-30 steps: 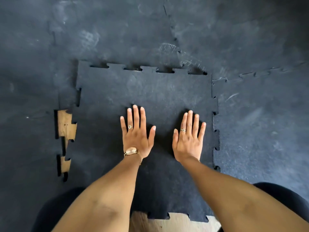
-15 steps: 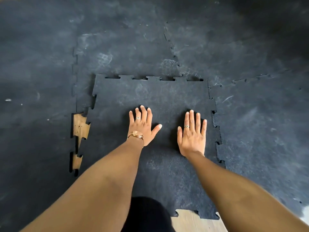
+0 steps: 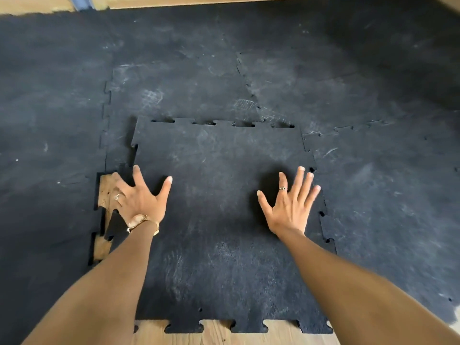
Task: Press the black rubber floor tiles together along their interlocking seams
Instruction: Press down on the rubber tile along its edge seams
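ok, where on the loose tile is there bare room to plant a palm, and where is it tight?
Free: the loose tile is bare between the left hand and right hand, and from there back to its near edge. Its far half is bare too. Tight: the left edge, where the left hand overhangs the wood gap; the right seam, beside the right hand's fingers.

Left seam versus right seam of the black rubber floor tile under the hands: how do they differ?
The left seam gapes, showing wooden floor; the right seam is nearly closed, with small holes. The left hand reaches over its seam; the right hand stays on the black rubber floor tile. Both seams have puzzle-shaped tabs.
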The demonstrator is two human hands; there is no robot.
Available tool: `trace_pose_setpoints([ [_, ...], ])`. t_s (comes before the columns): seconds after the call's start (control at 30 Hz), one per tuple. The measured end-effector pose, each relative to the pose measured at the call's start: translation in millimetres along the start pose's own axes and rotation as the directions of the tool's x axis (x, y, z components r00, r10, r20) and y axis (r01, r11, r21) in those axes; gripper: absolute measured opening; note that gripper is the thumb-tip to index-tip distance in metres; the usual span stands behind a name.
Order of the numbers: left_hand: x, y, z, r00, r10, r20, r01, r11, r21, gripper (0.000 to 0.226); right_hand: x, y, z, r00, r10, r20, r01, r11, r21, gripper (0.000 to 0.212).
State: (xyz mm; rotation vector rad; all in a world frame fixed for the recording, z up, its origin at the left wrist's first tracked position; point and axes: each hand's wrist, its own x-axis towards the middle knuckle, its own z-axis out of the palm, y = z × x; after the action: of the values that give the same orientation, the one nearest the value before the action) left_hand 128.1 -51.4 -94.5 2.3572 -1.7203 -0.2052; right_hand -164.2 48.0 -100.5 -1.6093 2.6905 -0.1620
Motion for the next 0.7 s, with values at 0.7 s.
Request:
trace_pose_setpoints([
  [0.7,-8,-5,-73,0.929,-0.071,0.364,0.049,0.996,0.069,0.106,12,3,-60,0.893,0.349,0.285,-0.398,0.907,0.135,0.116],
])
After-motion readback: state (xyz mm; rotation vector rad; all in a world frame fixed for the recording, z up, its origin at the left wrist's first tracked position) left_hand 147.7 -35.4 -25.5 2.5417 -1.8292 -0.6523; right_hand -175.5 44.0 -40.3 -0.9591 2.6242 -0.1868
